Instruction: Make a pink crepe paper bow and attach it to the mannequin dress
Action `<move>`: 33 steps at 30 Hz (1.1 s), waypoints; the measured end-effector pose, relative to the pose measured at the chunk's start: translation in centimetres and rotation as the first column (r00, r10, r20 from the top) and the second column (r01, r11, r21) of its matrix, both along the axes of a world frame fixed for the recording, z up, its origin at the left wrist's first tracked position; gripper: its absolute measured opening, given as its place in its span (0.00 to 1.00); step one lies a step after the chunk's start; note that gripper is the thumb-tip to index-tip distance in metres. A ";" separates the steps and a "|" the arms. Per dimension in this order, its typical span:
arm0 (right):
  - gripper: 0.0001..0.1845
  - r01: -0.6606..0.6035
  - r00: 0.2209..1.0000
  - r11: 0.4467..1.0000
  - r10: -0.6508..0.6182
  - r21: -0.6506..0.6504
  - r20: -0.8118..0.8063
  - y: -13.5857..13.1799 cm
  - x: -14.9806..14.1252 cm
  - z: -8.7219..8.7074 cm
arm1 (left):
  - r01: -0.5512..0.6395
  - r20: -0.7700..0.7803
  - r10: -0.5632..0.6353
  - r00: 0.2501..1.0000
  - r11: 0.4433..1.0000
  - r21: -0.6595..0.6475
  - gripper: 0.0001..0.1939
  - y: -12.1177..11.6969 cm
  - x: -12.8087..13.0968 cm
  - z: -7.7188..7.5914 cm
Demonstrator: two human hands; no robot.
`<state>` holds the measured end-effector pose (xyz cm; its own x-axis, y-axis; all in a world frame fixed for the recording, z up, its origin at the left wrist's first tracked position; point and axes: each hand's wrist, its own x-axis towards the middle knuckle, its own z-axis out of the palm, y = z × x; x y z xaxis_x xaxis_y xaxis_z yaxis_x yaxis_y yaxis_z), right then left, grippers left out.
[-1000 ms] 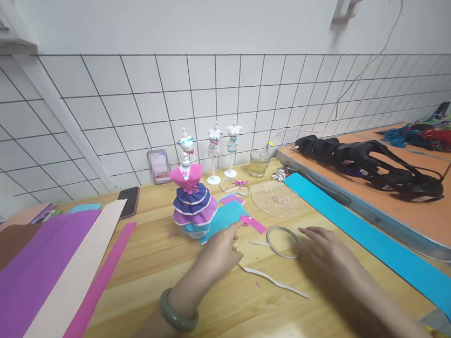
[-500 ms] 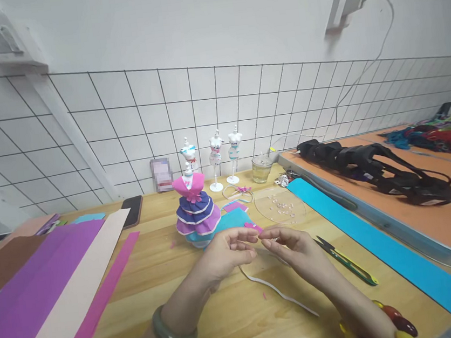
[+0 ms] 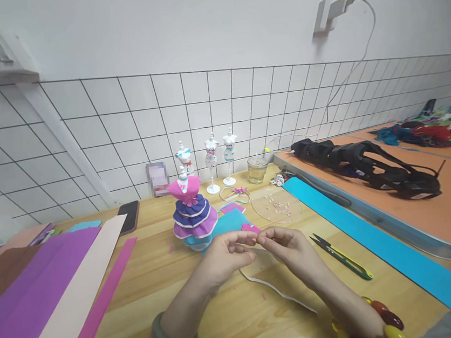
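Observation:
My left hand (image 3: 229,258) and my right hand (image 3: 285,246) meet over the table at the fingertips. The right thumb and index finger are pinched together; the left fingers are curled and close against them. Whatever lies between them is too small or hidden to name. A narrow white ribbon (image 3: 282,294) trails on the wood under both hands. Just beyond the fingertips is a pink flower shape (image 3: 248,227), near a blue piece of fabric (image 3: 230,221). Left of it stands a small dress form (image 3: 184,185) in a pink, navy and purple tiered dress.
Right of my hand lie thread snips (image 3: 341,256) and a long blue strip (image 3: 363,234). A clear round tray (image 3: 261,216) holds tiny gems. Behind are white mini dress forms (image 3: 229,149) and a glass cup (image 3: 257,171). Purple fabric (image 3: 47,287) covers the left side.
The head view has shifted slightly, so the whole scene sits a little further left. The fingertips have drawn together slightly; the hands otherwise keep their pose.

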<state>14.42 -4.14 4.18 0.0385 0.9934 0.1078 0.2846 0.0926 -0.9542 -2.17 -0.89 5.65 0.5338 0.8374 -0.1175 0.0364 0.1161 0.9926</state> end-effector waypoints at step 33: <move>0.13 -0.054 0.995 0.998 0.057 0.037 -0.077 -0.8 -0.5 -1.0 | -0.213 0.034 0.210 0.977 0.972 0.102 0.22 -0.7 0.7 0.8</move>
